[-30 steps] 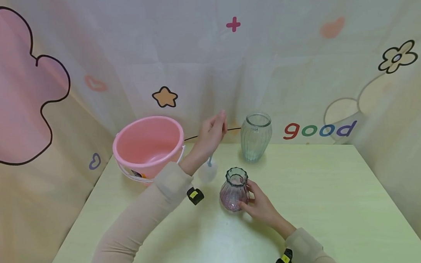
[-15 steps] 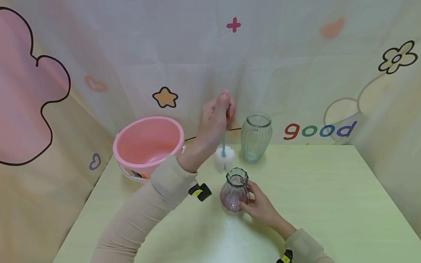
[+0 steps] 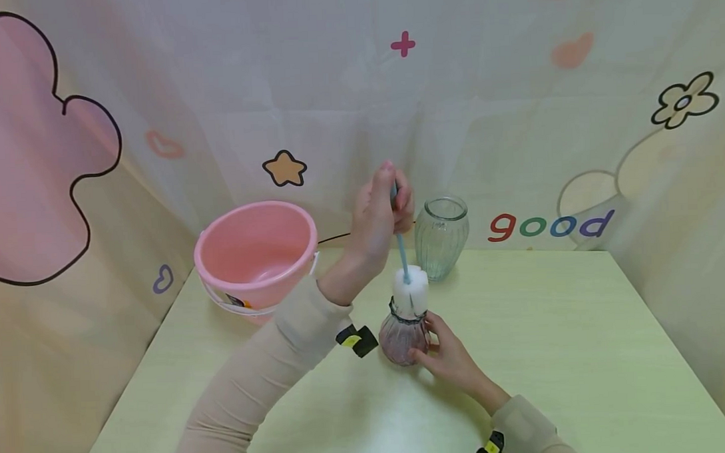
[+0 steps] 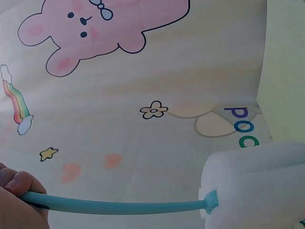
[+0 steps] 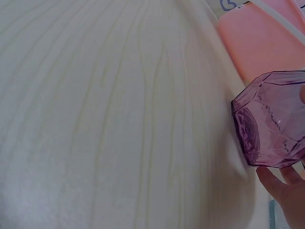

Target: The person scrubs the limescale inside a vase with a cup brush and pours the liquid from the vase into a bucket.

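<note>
My left hand (image 3: 377,219) grips the thin blue handle of a sponge bottle brush (image 3: 410,288), held upright. The brush's white sponge head (image 4: 252,186) stands at the mouth of a small glass vase (image 3: 399,343), its lower part inside the neck. The vase is ribbed, purple below and greenish at its scalloped rim, and stands on the table. From the right side, my right hand (image 3: 454,360) holds the vase's body between thumb and fingers. The purple glass and some fingertips (image 5: 271,183) show in the right wrist view.
A pink bucket (image 3: 305,218) with a white handle stands at the back left of the light table (image 3: 553,353). Behind the small vase, a taller clear green glass vase (image 3: 441,244) stands near the printed curtain (image 3: 334,87).
My left hand has brought the brush from beside the bucket rightward over the small vase, then down so the sponge meets its mouth. My right hand and the vase have stayed put.
</note>
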`<move>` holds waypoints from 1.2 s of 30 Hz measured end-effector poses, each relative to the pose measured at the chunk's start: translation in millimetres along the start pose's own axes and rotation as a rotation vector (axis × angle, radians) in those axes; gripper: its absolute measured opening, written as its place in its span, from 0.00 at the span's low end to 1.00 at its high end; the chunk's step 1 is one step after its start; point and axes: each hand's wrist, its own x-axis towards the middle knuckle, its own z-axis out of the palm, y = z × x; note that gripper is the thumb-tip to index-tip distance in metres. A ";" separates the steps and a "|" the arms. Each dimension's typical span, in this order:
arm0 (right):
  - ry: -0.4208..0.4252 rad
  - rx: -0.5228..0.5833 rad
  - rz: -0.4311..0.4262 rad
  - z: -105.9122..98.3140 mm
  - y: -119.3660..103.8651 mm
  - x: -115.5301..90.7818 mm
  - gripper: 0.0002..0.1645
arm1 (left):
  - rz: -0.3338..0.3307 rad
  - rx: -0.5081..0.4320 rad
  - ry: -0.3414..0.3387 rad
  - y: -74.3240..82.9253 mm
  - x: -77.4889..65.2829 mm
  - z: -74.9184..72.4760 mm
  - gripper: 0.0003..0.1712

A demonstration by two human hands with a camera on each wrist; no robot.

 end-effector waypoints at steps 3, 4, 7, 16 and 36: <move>0.011 -0.010 -0.004 2.8 13.3 2.3 0.42 | -0.010 -0.003 0.006 -4.7 -1.7 -1.6 0.23; 0.013 -0.014 -0.005 3.6 18.1 3.2 0.43 | -0.010 -0.001 0.007 -6.3 -2.1 -2.4 0.23; 0.014 -0.022 0.005 4.9 30.6 5.6 0.44 | -0.008 0.006 0.013 -9.4 -2.4 -5.0 0.23; 0.013 -0.014 0.006 4.8 29.6 7.1 0.44 | -0.020 0.042 0.039 -12.3 -3.1 -12.7 0.23; 0.000 -0.004 0.006 4.1 34.7 6.5 0.43 | 0.031 0.094 0.093 -31.5 -9.3 -22.0 0.25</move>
